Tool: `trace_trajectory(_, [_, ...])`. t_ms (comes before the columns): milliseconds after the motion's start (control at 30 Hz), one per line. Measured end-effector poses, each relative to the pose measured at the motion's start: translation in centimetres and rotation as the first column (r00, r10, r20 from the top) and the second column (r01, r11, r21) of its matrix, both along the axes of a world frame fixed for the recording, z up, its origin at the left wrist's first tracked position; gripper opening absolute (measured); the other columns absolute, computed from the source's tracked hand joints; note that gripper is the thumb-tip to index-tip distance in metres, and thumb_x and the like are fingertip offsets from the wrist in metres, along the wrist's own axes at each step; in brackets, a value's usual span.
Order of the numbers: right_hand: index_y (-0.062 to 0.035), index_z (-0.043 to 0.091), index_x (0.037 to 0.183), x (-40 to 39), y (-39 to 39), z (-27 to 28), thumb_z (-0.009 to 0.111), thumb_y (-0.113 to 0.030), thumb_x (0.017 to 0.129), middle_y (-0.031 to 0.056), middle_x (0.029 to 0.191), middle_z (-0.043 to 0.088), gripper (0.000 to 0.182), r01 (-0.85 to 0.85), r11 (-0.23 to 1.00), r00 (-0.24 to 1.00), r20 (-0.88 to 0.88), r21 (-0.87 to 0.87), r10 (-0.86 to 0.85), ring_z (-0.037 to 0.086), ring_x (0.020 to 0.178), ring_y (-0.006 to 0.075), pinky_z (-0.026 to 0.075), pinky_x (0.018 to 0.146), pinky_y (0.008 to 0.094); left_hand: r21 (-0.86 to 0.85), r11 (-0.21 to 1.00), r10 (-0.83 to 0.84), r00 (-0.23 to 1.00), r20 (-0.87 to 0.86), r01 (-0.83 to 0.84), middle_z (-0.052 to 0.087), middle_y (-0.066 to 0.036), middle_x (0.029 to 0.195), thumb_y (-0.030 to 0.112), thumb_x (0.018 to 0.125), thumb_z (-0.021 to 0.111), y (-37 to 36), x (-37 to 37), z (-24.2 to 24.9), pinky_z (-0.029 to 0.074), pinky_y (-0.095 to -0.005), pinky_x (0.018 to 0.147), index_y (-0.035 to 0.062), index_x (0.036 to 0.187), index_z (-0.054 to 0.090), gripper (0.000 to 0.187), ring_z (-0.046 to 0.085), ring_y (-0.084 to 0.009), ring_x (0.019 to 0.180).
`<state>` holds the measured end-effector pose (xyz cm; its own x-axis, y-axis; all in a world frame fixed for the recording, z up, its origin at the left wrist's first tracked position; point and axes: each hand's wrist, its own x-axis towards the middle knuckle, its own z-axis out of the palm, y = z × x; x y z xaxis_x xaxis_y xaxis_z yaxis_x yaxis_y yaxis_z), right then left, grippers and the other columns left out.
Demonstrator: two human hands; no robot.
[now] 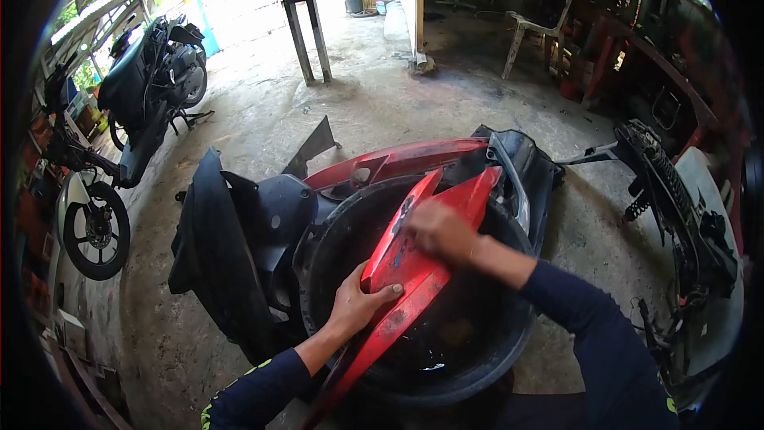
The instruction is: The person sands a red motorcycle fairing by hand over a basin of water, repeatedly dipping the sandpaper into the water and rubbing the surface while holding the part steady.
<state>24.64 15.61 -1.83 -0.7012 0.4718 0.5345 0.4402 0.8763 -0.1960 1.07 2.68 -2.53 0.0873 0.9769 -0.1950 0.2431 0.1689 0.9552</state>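
Note:
My left hand point(356, 304) grips the lower part of a red motorcycle fairing panel point(446, 227), thumb on its face. The panel is tilted over a large black tub point(509, 346) with a little dark liquid at the bottom. My right hand point(442, 231) presses on the panel's upper face with its fingers curled. It is slightly blurred, and whatever lies under the fingers is hidden. Dark marks show on the red surface beside it. Another red panel point(374, 161) lies behind the tub, and black fairing parts point(231, 247) stand against its left side.
A motorcycle point(143, 80) stands on the left, its front wheel point(95, 231) nearest me. To the right are a motorcycle frame with a shock absorber point(656, 167) and a pale panel point(704, 183). A metal post point(301, 20) and a plastic chair point(545, 28) stand farther back.

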Motion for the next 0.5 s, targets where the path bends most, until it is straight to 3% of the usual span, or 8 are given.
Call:
trace_trajectory(67, [-0.0051, 0.07, 0.106, -2.0, -5.1, 0.6, 0.065, -0.007, 0.082, 0.0128, 0.107, 0.069, 0.024, -0.136, 0.989, 0.989, -0.048, 0.048, 0.139, 0.067, 0.109, 0.0327, 0.055, 0.096, 0.0451, 0.023, 1.0, 0.0, 1.0, -0.031, 0.001, 0.073, -0.011, 0.118, 0.032, 0.081, 0.09, -0.4, 0.1, 0.3, 0.052, -0.0335, 0.1, -0.0004, 0.141, 0.057, 0.075, 0.069, -0.0168, 0.108])
trace_trajectory(133, [-0.0047, 0.071, 0.106, 0.2, -2.0, 0.9, 0.066, -0.007, 0.081, 0.0133, 0.108, 0.07, 0.026, -0.13, 0.991, 0.991, -0.029, -0.02, 0.13, 0.067, 0.109, 0.0331, 0.056, 0.093, 0.0447, 0.04, 0.999, -0.003, 0.999, -0.054, 0.006, 0.072, -0.01, 0.117, 0.027, 0.083, 0.088, -0.8, 0.4, 0.7, 0.052, -0.033, 0.1, -0.0014, 0.139, 0.057, 0.07, 0.068, -0.0157, 0.108])
trace_trajectory(200, [-0.0057, 0.071, 0.104, 2.5, 3.1, 0.2, 0.067, -0.012, 0.082, 0.0145, 0.106, 0.07, 0.024, 0.094, 0.995, 0.995, 0.049, -0.043, -0.092, 0.066, 0.105, 0.0349, 0.056, 0.092, 0.0453, -0.002, 1.0, 0.01, 0.999, -0.034, -0.01, 0.074, -0.017, 0.119, 0.04, 0.078, 0.091, -0.6, 0.7, 1.3, 0.053, -0.0357, 0.099, 0.0, 0.143, 0.057, 0.083, 0.071, -0.0206, 0.108])
trace_trajectory(267, [-0.0038, 0.069, 0.106, 1.9, 2.4, 0.1, 0.067, -0.012, 0.081, 0.0149, 0.106, 0.069, 0.027, 0.039, 0.999, 0.998, 0.054, 0.036, -0.041, 0.066, 0.106, 0.034, 0.055, 0.095, 0.0462, 0.036, 0.999, 0.015, 0.997, -0.073, -0.013, 0.072, -0.018, 0.12, 0.041, 0.078, 0.091, -0.5, 0.8, 0.6, 0.052, -0.0369, 0.1, 0.0002, 0.143, 0.056, 0.084, 0.07, -0.0229, 0.109])
trace_trajectory(333, [-0.0017, 0.068, 0.107, -0.5, -2.4, 1.1, 0.067, -0.012, 0.081, 0.0146, 0.107, 0.069, 0.027, -0.121, 0.981, 0.993, 0.028, 0.152, 0.118, 0.065, 0.105, 0.0329, 0.054, 0.096, 0.0459, 0.069, 0.998, 0.024, 0.993, -0.119, -0.016, 0.071, -0.02, 0.122, 0.042, 0.077, 0.09, -0.6, 0.8, 0.7, 0.052, -0.0381, 0.101, 0.0004, 0.144, 0.056, 0.086, 0.07, -0.0251, 0.111])
trace_trajectory(367, [-0.0012, 0.068, 0.105, -1.1, -3.9, 2.5, 0.066, -0.012, 0.082, 0.0147, 0.108, 0.069, 0.026, -0.157, 0.985, 0.988, 0.026, 0.068, 0.155, 0.065, 0.107, 0.0323, 0.052, 0.099, 0.0456, 0.127, 0.992, 0.033, 0.983, -0.18, -0.01, 0.069, -0.02, 0.123, 0.042, 0.077, 0.09, -0.8, 0.9, 1.2, 0.051, -0.0393, 0.102, 0.0008, 0.145, 0.055, 0.086, 0.068, -0.0277, 0.113])
trace_trajectory(400, [-0.0012, 0.068, 0.105, -0.4, -2.8, 2.5, 0.066, -0.012, 0.082, 0.0147, 0.108, 0.069, 0.026, -0.151, 0.986, 0.989, 0.021, 0.066, 0.15, 0.065, 0.107, 0.0323, 0.052, 0.099, 0.0456, 0.184, 0.983, 0.044, 0.971, -0.236, 0.0, 0.067, -0.021, 0.124, 0.042, 0.077, 0.09, -0.9, 0.9, 1.5, 0.051, -0.0405, 0.103, 0.0013, 0.146, 0.055, 0.087, 0.066, -0.0303, 0.116])
trace_trajectory(500, [-0.0024, 0.066, 0.106, 1.6, 1.4, 3.1, 0.065, -0.012, 0.083, 0.0127, 0.111, 0.067, 0.025, 0.037, 0.998, 0.996, 0.076, 0.055, -0.041, 0.064, 0.113, 0.0322, 0.054, 0.099, 0.0432, 0.131, 0.991, 0.016, 0.966, -0.259, 0.019, 0.064, -0.023, 0.125, 0.044, 0.076, 0.09, -0.8, 1.1, 1.7, 0.05, -0.0422, 0.103, 0.0024, 0.149, 0.052, 0.092, 0.062, -0.0337, 0.119])
